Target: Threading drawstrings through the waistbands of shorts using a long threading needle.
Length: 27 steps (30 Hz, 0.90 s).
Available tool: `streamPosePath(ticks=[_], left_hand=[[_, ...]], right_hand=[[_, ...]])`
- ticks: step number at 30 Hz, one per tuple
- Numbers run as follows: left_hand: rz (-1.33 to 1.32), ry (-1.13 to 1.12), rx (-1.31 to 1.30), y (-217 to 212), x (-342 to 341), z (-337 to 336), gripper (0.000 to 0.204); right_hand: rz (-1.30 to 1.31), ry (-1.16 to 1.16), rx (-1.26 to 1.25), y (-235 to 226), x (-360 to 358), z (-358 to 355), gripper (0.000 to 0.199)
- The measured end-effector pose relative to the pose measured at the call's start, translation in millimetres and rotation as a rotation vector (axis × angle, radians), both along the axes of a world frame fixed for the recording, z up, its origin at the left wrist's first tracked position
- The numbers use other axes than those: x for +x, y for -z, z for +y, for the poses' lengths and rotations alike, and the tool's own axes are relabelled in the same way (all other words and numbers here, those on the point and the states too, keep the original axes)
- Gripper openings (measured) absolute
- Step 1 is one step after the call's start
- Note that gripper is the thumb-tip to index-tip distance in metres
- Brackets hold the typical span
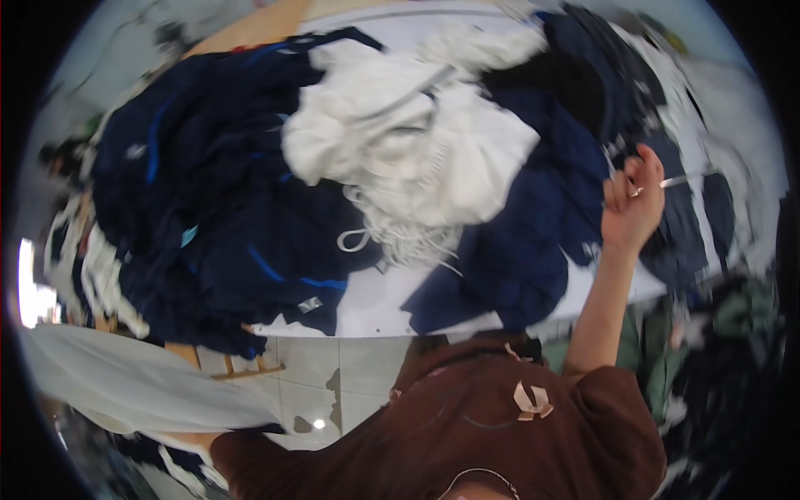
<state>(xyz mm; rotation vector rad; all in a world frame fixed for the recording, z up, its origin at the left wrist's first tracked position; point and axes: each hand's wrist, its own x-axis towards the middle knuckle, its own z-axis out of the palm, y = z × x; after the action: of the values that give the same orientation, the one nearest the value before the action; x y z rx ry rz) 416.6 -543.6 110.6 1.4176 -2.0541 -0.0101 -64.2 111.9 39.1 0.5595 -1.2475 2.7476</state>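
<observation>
My right hand (635, 204) is raised over the right side of the table, its fingers curled around a slim silvery metal tool (687, 177) that points right; blur hides its exact kind. At the lower left, my left arm reaches out under a white cloth (142, 379), which hides the hand. Across the middle of the table lies a bunched pile of white fabric (492, 158) with a tangle of white cords (417, 242) spilling toward me. Dark navy garments with blue stripes (225, 200) are heaped to its left, and a navy garment (525, 267) lies to its right.
Dark grey and white garments (679, 225) are stacked along the table's right side. Green (654, 358) and black cloth (717, 408) lie below them. The white tabletop (379, 304) shows at the near edge. Under the left edge is a wooden frame (242, 367) on a tiled floor.
</observation>
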Motion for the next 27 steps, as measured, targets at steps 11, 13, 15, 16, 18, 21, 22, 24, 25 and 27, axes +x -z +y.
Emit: streamPosePath(ticks=[11,13,15,16,18,21,22,24,25,27], left_hand=[[-0.335,0.334,-0.389,15,-230,-14,0.056],[-0.163,0.797,-0.356,61,-277,80,0.046],[-0.001,1.087,0.262,107,-323,174,0.029],[0.001,1.141,0.371,128,-342,217,0.027],[0.000,1.291,0.485,164,-372,286,0.042],[-0.292,1.142,0.384,186,-416,339,0.046],[-0.270,1.127,0.397,184,-428,346,0.046],[-0.124,1.067,0.545,163,-456,353,0.044],[-0.013,1.000,0.679,142,-470,352,0.042],[0.641,1.087,1.095,92,-504,368,0.033]], right_hand=[[-0.342,0.121,0.636,74,58,3,0.015],[-0.317,0.175,0.724,86,60,1,0.016],[-0.290,0.187,0.784,93,60,-2,0.017],[-0.280,0.154,0.802,94,59,-3,0.016],[-0.295,0.088,0.853,95,60,-4,0.016],[-0.248,0.005,0.821,95,61,1,0.014],[-0.251,-0.023,0.809,94,59,3,0.014],[-0.302,-0.062,0.748,86,49,6,0.015],[-0.191,-0.079,0.774,79,39,5,0.016],[0.076,-0.068,0.795,55,9,-5,0.020]])
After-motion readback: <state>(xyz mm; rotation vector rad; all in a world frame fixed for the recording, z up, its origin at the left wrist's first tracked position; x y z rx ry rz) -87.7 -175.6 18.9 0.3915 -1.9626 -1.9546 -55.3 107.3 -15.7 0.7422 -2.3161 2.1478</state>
